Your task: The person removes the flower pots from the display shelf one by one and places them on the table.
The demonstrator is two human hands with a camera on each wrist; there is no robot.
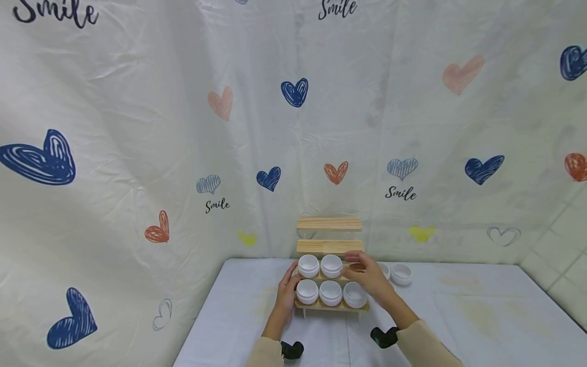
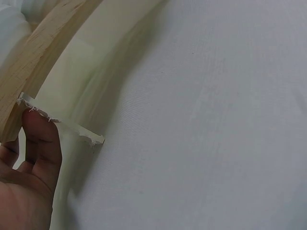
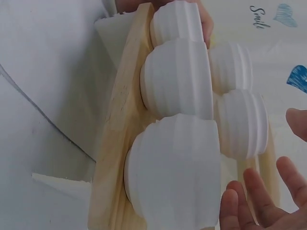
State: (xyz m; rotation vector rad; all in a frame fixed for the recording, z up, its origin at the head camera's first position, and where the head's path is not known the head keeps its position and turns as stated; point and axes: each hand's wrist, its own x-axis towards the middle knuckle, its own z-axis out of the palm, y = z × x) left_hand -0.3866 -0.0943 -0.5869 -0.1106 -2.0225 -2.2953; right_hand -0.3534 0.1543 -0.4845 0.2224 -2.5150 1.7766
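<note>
A tiered display rack with wooden shelves [image 1: 330, 247] and clear side supports stands on the table. Three small white ribbed cups [image 1: 330, 292] line its lowest shelf, and two more white cups [image 1: 309, 265] sit at the left of the shelf above. My left hand [image 1: 286, 293] grips the rack's left end; in the left wrist view its fingers [image 2: 42, 139] bend around the shelf end by the clear support. At the right end of the second shelf hovers my right hand [image 1: 370, 275]. Its fingers [image 3: 259, 196] are spread and loosely bent, holding nothing, beside the cups.
Right of the rack, a white cup [image 1: 401, 274] stands on the table, with another partly hidden behind my right hand. A white cloth covers the table [image 1: 463, 311]. Close behind the rack hangs a curtain [image 1: 367, 127] printed with hearts.
</note>
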